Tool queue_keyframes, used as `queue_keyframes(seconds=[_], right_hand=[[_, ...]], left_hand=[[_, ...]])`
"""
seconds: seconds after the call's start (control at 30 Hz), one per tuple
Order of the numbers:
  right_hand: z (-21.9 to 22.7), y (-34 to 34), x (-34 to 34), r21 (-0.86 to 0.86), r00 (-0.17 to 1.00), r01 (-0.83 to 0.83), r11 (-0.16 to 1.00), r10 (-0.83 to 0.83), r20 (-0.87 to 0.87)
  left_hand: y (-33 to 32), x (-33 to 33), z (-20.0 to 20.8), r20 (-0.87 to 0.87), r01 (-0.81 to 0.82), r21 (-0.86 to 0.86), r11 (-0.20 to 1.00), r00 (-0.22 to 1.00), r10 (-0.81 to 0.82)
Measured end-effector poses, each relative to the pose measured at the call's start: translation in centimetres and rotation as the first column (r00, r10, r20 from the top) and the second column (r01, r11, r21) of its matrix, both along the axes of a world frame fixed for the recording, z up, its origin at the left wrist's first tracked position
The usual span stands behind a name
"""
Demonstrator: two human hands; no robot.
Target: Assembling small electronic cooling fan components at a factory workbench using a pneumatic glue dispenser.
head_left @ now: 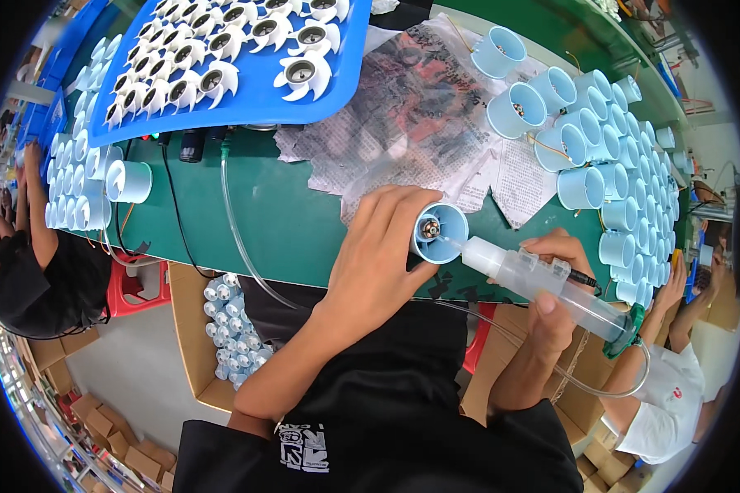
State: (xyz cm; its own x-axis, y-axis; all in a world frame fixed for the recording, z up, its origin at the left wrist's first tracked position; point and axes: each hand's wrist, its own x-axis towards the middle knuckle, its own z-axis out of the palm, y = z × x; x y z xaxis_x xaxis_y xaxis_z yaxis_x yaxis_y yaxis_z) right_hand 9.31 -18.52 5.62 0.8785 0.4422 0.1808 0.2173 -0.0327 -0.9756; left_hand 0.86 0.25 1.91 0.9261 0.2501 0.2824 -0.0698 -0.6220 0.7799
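My left hand (376,251) is wrapped around a light blue plastic fan housing (454,223), tilted so its open mouth faces me. Inside it a small metal motor shaft and bearing (430,229) show. My right hand (553,283) grips a clear dispensing syringe (543,280) with a green cap and an air hose at its back end. The white nozzle end points into the housing, its thin tip close to the motor shaft; whether it touches I cannot tell. A black switch with a cable (582,278) sits along the syringe under my fingers.
White fan impellers (301,74) fill a blue tray (337,97) at the back left. Crumpled newspaper (419,107) covers the green table (279,197). Many blue housings (582,188) stand at the right, more at the left (129,181). A cardboard box (191,329) of parts stands below; co-workers sit on both sides.
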Motion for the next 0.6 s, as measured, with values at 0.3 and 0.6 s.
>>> queue_keyframes(seconds=[0.3,0.6], right_hand=[[0.58,-0.09,0.25,-0.034,0.999,-0.026,0.999,0.027,0.022],[0.51,-0.32,0.30,-0.057,0.996,-0.059,0.997,0.062,0.058]], left_hand=[[-0.16,0.13,-0.09,0.015,-0.035,-0.040,0.999,0.999,0.036],[-0.09,0.03,-0.08,0.017,-0.033,-0.033,0.999,0.999,0.034]])
